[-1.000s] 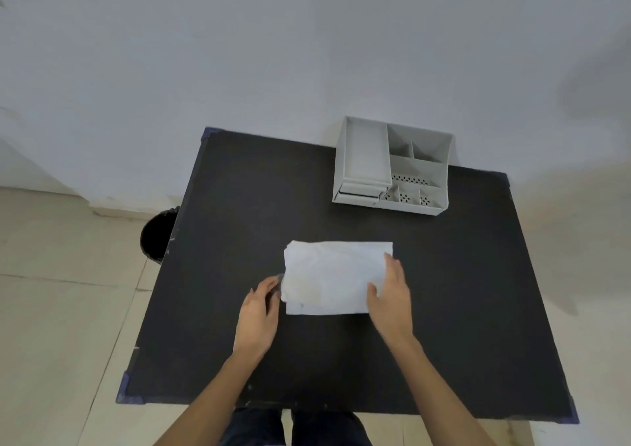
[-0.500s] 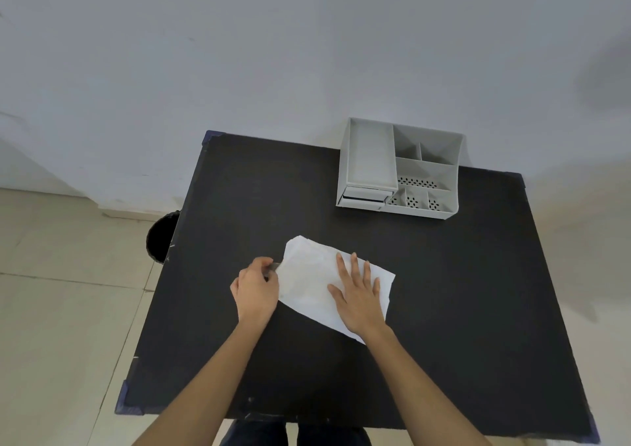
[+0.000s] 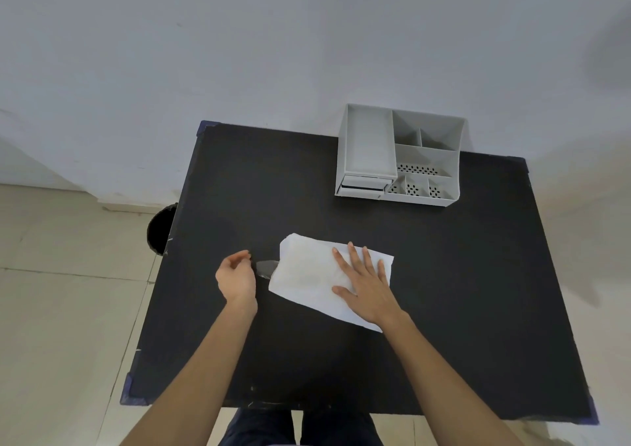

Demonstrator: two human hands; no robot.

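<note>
A white crumpled paper sheet [image 3: 307,275] lies slanted on the black table [image 3: 444,292]. My right hand [image 3: 365,285] presses flat on the sheet's right part with fingers straight and spread. A thin grey flat piece [image 3: 268,268], blurred, sticks out from under the sheet's left edge. My left hand [image 3: 237,276] is just left of it, its fingers curled with the tips at the piece's outer end, seemingly pinching it. The rest of the grey piece is hidden under the paper.
A grey plastic organiser [image 3: 368,145] with several compartments and a small drawer stands at the table's far edge against the white wall. A black bin [image 3: 160,228] sits on the tiled floor beside the table's left edge.
The sheet turned to a slant and my right hand moved onto it, pressing flat. My left hand drew back to the left, and the grey piece now shows beyond the paper's edge.
</note>
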